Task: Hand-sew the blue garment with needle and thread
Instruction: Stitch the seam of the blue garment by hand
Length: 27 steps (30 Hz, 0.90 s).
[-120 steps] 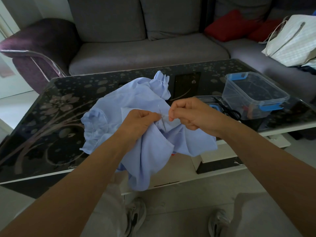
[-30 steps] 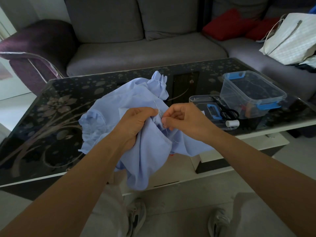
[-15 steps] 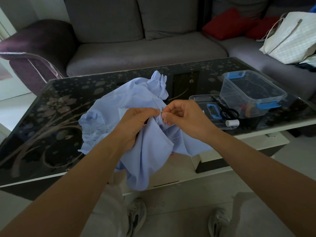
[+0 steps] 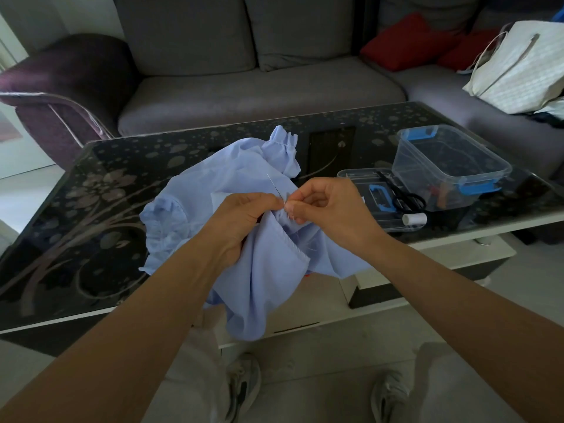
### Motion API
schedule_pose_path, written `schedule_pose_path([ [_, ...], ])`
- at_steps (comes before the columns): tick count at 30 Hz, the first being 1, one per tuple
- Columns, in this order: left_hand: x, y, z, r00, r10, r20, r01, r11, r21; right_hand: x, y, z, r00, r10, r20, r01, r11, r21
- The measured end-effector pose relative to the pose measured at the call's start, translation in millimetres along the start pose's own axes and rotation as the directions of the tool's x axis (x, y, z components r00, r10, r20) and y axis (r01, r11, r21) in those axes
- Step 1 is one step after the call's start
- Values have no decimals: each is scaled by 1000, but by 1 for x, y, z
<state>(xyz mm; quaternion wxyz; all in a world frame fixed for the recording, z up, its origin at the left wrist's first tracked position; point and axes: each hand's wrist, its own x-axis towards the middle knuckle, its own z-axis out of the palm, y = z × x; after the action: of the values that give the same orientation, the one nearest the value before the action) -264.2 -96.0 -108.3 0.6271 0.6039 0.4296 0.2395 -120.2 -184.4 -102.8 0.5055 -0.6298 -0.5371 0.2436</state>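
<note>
The light blue garment (image 4: pixel 225 184) lies bunched on the black glass table (image 4: pixel 100 209) and hangs over its near edge. My left hand (image 4: pixel 244 218) grips a fold of the fabric at the seam. My right hand (image 4: pixel 329 206) pinches the lower end of a thin needle (image 4: pixel 273 186), which sticks up and to the left out of the fold between both hands. A short bit of white thread (image 4: pixel 292 219) shows under my right fingers.
To the right on the table stand a clear box with blue clips (image 4: pixel 448 166), a flat case with black scissors (image 4: pixel 403 198) and a white thread spool (image 4: pixel 413 219). A grey sofa (image 4: pixel 259 83) with red cushions (image 4: pixel 406 41) and a white bag (image 4: pixel 518 65) lies behind.
Over the last second my right hand rose slightly and closed in on the left, and the needle has come further up out of the fold.
</note>
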Motion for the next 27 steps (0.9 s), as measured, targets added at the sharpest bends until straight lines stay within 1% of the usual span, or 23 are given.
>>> schedule_pose_path([
  [1, 0, 0, 0, 1000, 1, -2, -1, 1000, 12, 1, -2, -4, 998, 24, 50, -25, 999, 24],
  [3, -1, 2, -1, 1000, 11, -10, -11, 1000, 27, 4, -6, -13, 990, 66, 127, -68, 998, 9],
  [4, -2, 4, 0, 1000, 17, -13, -16, 999, 35, 5, -7, -18, 989, 74, 126, -75, 997, 3],
  [7, -6, 8, 2, 1000, 30, 9, -31, 994, 101, 7, -10, -25, 998, 39, 44, -40, 999, 14],
  [8, -7, 9, 2, 1000, 20, 18, -22, 993, 115, 7, -11, -24, 998, 31, 46, -32, 999, 10],
  [13, -12, 12, 5, 996, -31, 89, 17, 988, 154, 5, -7, -14, 990, 12, 141, -8, 999, -31],
  [16, -10, 10, 4, 997, -39, 70, 26, 985, 169, 6, -7, -10, 985, 14, 173, -8, 999, -34],
  [19, -9, 9, 7, 997, -57, 57, 47, 986, 159, 7, -7, -4, 984, 42, 176, -51, 998, 47],
  [21, -8, 8, 9, 996, -78, 47, 70, 987, 147, 7, -6, -1, 988, 57, 144, -76, 988, 132],
  [23, -7, 10, 5, 996, -71, 48, 63, 988, 142, 6, -5, 1, 990, 61, 124, -84, 979, 185],
  [27, -10, 10, 2, 992, -104, 72, 85, 968, 236, 3, -11, 4, 994, 19, 104, -43, 970, 238],
])
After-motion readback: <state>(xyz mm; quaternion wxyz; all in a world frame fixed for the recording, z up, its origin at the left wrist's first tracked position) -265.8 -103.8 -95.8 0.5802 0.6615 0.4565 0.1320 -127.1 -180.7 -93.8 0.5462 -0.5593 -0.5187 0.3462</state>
